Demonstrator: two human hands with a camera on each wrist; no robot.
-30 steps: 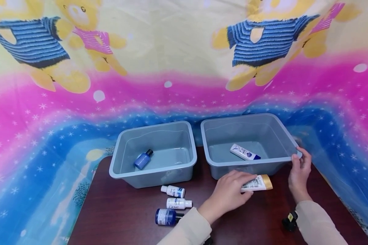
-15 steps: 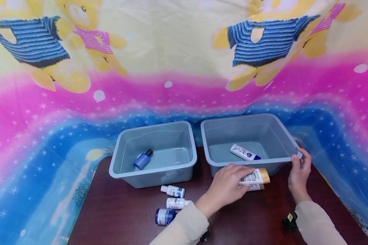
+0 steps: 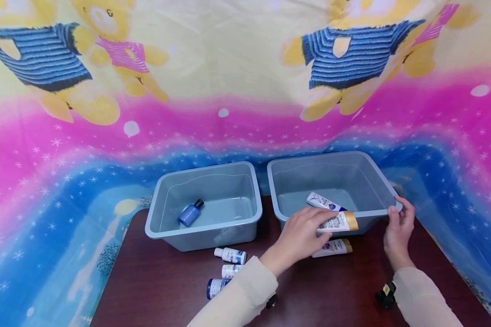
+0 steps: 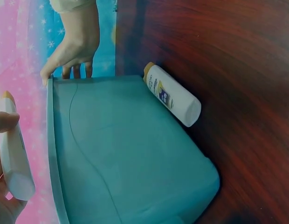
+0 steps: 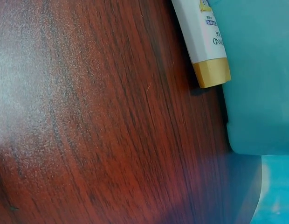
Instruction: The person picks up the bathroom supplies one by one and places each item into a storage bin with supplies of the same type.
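My left hand [image 3: 300, 234] grips a white squeeze tube with a gold cap [image 3: 341, 222], raised to the front rim of the right grey bin [image 3: 370, 156]. In the left wrist view, thumb and fingers wrap this tube [image 4: 17, 163] beside the bin wall. A second white tube with a gold cap [image 3: 334, 248] lies on the table below, against the bin's front. My right hand [image 3: 400, 231] holds the right front corner of the same bin, thumb at the rim. Inside that bin lies a white tube with a blue cap [image 3: 322, 201], partly hidden by the raised tube.
The left grey bin [image 3: 155, 227] contains a blue bottle with a black cap [image 3: 191, 212]. In front of it lie a small white bottle [image 3: 231, 255], a Dove bottle [image 3: 230, 271] and a dark blue bottle [image 3: 217, 287], the latter two partly behind the left sleeve. A patterned cloth hangs behind.
My left hand has lifted the gold-capped tube off the table up to the bin's front rim, uncovering the second tube beneath. My right hand stays on the bin corner.
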